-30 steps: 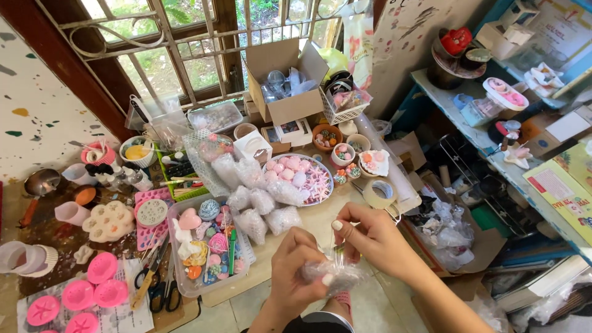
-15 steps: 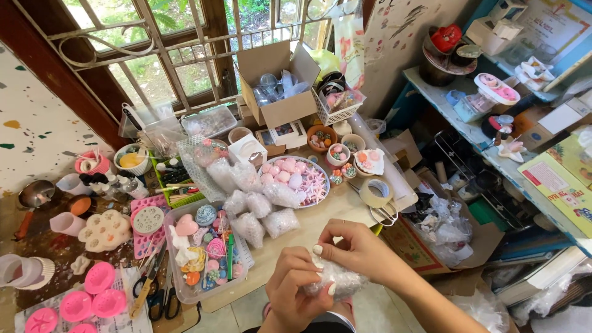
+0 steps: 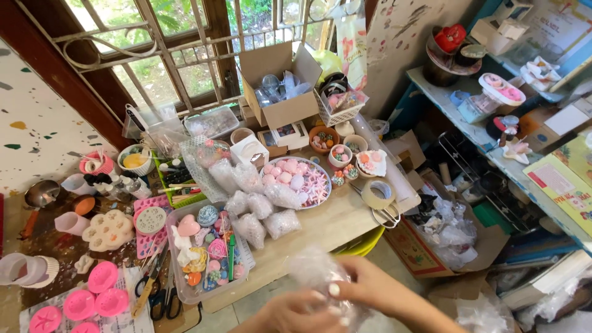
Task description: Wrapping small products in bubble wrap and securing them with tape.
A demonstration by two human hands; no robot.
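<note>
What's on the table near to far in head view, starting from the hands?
Hands around a bubble-wrap bundle → wrapped bundles → round plate of pink pieces → open cardboard box → barred window.

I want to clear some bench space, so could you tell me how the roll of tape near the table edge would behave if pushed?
The roll of tape lies flat on the table, so it would probably slide rather than roll. It looks light and stiff for its size. It sits near the edge, so a hard push could send it off.

Bare wood strip [image 3: 333, 225] betw. clear tray [image 3: 179, 290] & tape roll [image 3: 378, 193]; wrapped bundles [image 3: 259, 209] crowding beyond
</note>
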